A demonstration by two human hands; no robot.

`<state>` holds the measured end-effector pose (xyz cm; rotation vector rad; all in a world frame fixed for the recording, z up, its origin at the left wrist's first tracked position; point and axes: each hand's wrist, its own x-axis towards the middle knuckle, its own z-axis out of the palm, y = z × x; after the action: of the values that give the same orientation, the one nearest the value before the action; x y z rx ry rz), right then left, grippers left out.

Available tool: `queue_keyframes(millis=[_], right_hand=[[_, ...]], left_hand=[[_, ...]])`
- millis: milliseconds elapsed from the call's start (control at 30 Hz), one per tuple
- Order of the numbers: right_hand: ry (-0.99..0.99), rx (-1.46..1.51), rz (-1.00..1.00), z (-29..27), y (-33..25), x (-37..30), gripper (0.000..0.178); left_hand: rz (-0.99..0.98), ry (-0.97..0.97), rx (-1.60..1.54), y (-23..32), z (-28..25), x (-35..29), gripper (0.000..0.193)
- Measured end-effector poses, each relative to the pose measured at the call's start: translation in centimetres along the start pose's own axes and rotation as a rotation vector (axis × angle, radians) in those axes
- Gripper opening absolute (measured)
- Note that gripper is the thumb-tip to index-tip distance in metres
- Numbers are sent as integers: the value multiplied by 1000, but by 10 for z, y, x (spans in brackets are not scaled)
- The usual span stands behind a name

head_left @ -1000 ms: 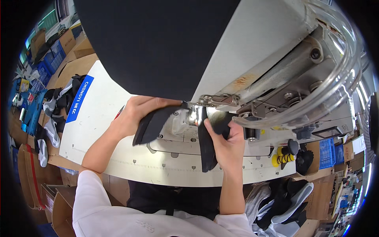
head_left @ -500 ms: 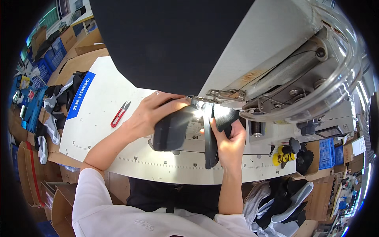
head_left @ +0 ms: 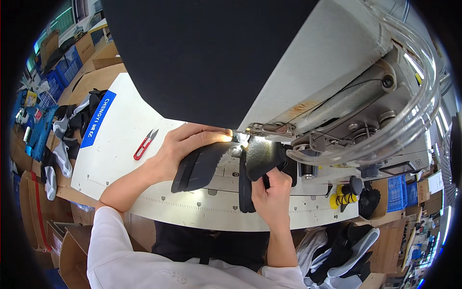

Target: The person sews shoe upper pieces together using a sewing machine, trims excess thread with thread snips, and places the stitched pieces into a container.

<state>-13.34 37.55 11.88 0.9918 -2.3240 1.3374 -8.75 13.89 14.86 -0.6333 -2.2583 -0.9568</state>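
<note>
A black padded fabric piece (head_left: 199, 168) lies under the lit needle area of a white sewing machine (head_left: 332, 58). My left hand (head_left: 174, 150) grips its left part, with the fingertips close to the presser foot. To the right of the needle, a textured black flap (head_left: 262, 156) is folded up, and a narrow black strip (head_left: 246, 190) hangs toward me. My right hand (head_left: 273, 195) is closed on this right portion, with its fingertips partly hidden under the flap. Whether both parts are one piece, I cannot tell.
Red-handled thread snips (head_left: 145, 144) lie on the white table (head_left: 120, 178) left of my left hand. Yellow-and-black spools (head_left: 344, 196) stand at the right edge. A large black panel (head_left: 202, 53) blocks the upper view. Black and white cut pieces (head_left: 337, 255) are heaped below right.
My right hand has moved down and closed lower on the black fabric. The right flap now stands folded up with its textured face showing. The left part has shifted slightly left.
</note>
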Motion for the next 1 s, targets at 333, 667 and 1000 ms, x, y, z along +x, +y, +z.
queue_keyframes(millis=[333,667,1000], right_hand=[[161,255,53,23,-4,-1,10],[178,244,93,26,0,-4,6],[155,172,54,29,-8,-1,5]], left_hand=[[308,-86,444,9,-4,3,37],[-22,-61,131,7,-1,-4,50],[13,-70,106,16,-5,0,43]])
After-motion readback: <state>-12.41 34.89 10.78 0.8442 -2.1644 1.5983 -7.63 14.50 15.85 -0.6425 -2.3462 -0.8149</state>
